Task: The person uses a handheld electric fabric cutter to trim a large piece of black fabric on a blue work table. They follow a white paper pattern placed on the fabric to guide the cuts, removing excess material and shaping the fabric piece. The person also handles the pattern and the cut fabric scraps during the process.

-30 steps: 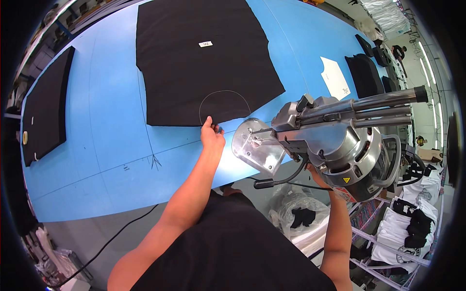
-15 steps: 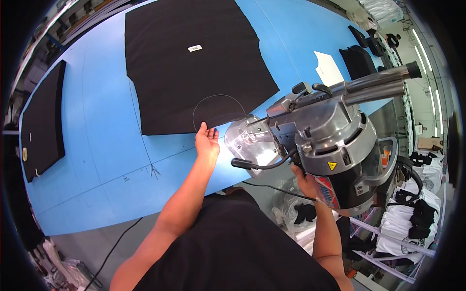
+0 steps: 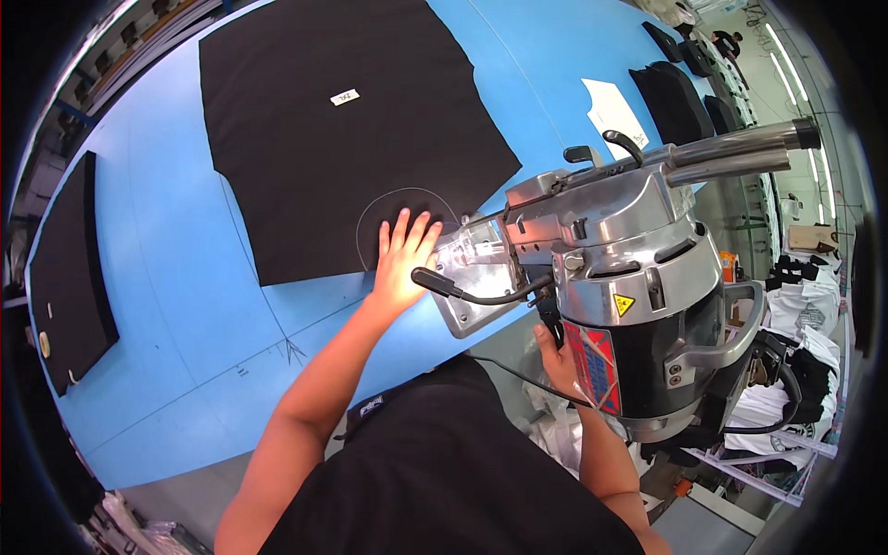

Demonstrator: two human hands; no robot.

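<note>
My left hand [image 3: 400,261] lies flat with fingers spread on the near edge of a large black fabric piece [image 3: 342,157]. The fingers rest inside a thin white curved line [image 3: 407,191] on the cloth. Just right of them stands a silver and black cloth cutting machine [image 3: 638,287], its shiny base plate [image 3: 476,301] at the fabric's near right edge. My right hand [image 3: 560,365] is at the machine's near side, closed by its black handle. The thumb shows; most other fingers are hidden behind the motor housing. A small white label [image 3: 345,96] lies on the fabric.
The blue table [image 3: 185,388] carries a black fabric stack [image 3: 69,277] at left. A white pattern piece [image 3: 614,113] and more black stacks [image 3: 672,104] lie at the far right. A black cable [image 3: 518,375] runs below the near edge. White and black garments [image 3: 805,333] hang right.
My left hand has gone from pinching at the fabric's near edge to lying flat on the cloth, fingers spread. The right hand stays at the machine. The view has shifted a little.
</note>
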